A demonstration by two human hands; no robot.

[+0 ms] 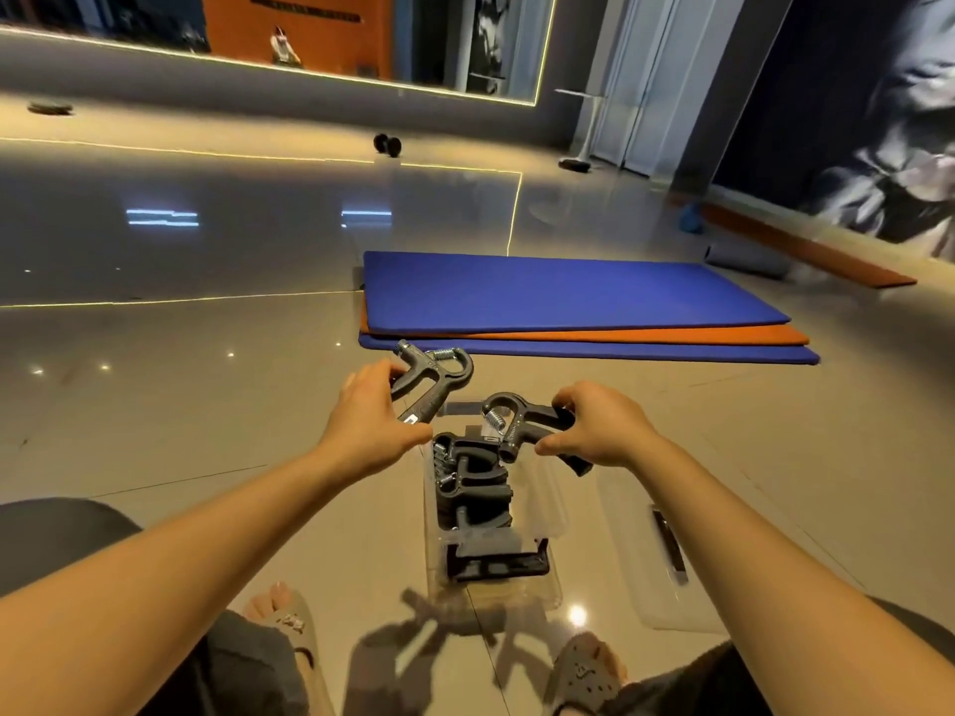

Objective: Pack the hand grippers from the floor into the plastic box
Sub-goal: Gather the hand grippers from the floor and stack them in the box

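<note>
A clear plastic box [549, 514] stands on the floor between my feet, with several black hand grippers [473, 488] stacked inside. My left hand [369, 421] holds one black hand gripper [431, 377] by its handles, above the floor just left of the box's far end. My right hand [602, 423] grips a second hand gripper [519, 418] by its handles, its spring end pointing left, right over the box's far end.
The clear box lid [656, 550] lies on the floor to the right of the box. Stacked blue and orange mats [568, 302] lie beyond. A dumbbell [387, 144] sits far back. My sandalled feet [289, 622] flank the box's near end.
</note>
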